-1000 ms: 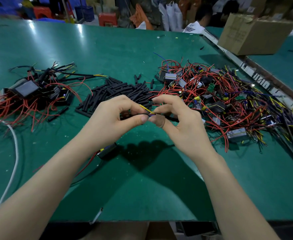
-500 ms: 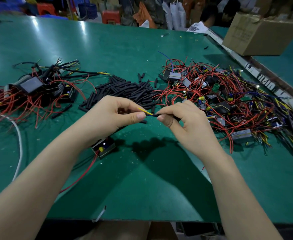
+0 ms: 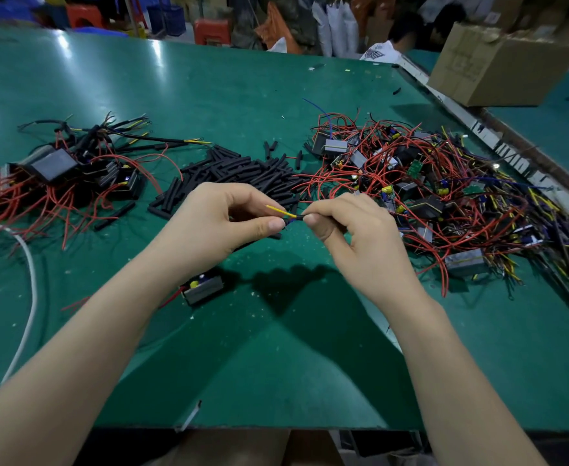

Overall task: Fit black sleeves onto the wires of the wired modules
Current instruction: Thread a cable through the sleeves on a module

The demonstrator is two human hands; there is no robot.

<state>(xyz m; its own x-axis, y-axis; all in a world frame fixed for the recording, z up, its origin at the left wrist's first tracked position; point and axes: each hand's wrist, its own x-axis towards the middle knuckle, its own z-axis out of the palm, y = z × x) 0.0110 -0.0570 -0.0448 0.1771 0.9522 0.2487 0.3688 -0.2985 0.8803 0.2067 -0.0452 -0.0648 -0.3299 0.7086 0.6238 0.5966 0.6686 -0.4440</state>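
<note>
I am holding both hands up over the table (image 3: 276,348), just in front of the sleeve pile (image 3: 242,173), which I use as my landmark. My left hand (image 3: 215,223) is pinching the yellow wire (image 3: 280,211) between thumb and forefinger, so its free end is pointing stiffly toward the other hand. My right hand (image 3: 353,237) is pinching a black sleeve (image 3: 299,217) at the fingertips, with its mouth meeting the wire; most of the sleeve is hidden by the fingers, so I cannot tell how far the wire is in. I judge this as the threading step, with both grips kept close to the joint to stop the thin wire buckling.

The module (image 3: 202,288) is lying nearer me than the pile, under my left wrist, so its weight is not dragging on the wire. Left of the pile, the sleeved modules (image 3: 54,169) are lying, presumably finished. Right of the pile, the unsleeved heap (image 3: 427,193) is waiting within my right hand's reach.
</note>
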